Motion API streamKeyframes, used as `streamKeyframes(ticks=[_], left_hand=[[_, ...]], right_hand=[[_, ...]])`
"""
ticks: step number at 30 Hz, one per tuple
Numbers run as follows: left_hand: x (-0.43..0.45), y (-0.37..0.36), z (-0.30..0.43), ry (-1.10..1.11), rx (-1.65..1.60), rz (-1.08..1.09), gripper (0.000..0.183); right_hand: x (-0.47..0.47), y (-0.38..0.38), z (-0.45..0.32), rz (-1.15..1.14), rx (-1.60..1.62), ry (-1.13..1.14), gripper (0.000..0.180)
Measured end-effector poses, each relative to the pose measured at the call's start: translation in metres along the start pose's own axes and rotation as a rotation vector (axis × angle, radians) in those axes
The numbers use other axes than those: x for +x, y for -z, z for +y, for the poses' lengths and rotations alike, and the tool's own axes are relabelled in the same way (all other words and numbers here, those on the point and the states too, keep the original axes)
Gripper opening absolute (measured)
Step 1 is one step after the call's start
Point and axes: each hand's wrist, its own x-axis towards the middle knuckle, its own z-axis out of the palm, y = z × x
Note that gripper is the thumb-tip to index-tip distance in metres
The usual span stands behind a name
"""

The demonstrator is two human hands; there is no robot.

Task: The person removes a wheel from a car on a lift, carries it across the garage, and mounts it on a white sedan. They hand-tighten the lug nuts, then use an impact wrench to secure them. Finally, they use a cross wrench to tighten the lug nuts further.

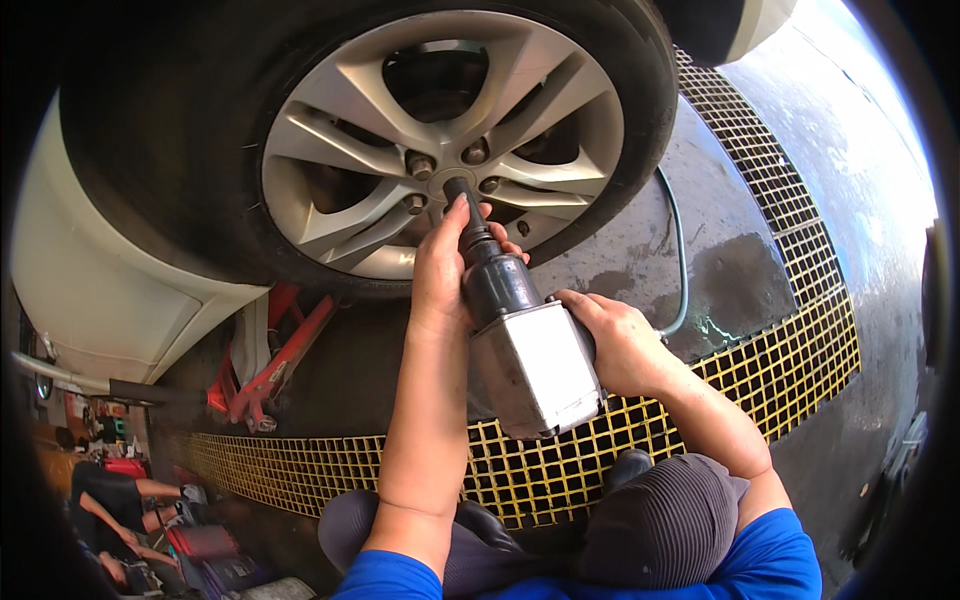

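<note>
A large pneumatic impact wrench [536, 360] with a pale metal body is held up in front of a car wheel [551, 79]. My left hand [442, 259] wraps around its dark nose and the long black socket [469, 206], thumb lying along the socket. My right hand [619, 341] grips the handle on the right side of the body. The socket's tip overlaps the centre of the silver alloy rim; whether it touches a nut cannot be told. Several lug nuts [421, 166] show around the hub, and the lower part of the hub is hidden by my left hand.
A red jack [277, 360] stands under the pale car body [97, 285]. Yellow floor grating [780, 367] crosses beneath me and bends up the right. An air hose [681, 247] curves over the wet floor. Another person [112, 502] is low at the far left, beside red equipment.
</note>
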Motion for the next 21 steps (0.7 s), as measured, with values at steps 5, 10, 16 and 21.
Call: streamKeyframes(ticks=[5,10,16,21], left_hand=[[-0.002,0.014,0.025,0.020,-0.042,0.050,0.036],[0.010,0.019,0.041,0.060,-0.012,-0.030,0.039],[0.019,0.019,0.055,0.059,0.227,0.045,0.041],[0.022,0.025,0.053,0.078,0.111,0.017,0.039]], right_hand=[[0.016,-0.012,-0.006,0.008,0.016,0.057,0.061],[0.027,-0.022,-0.020,0.040,0.039,-0.009,0.060],[0.037,-0.025,-0.030,-0.006,0.133,-0.119,0.057],[0.039,-0.024,-0.033,0.020,-0.017,-0.095,0.055]])
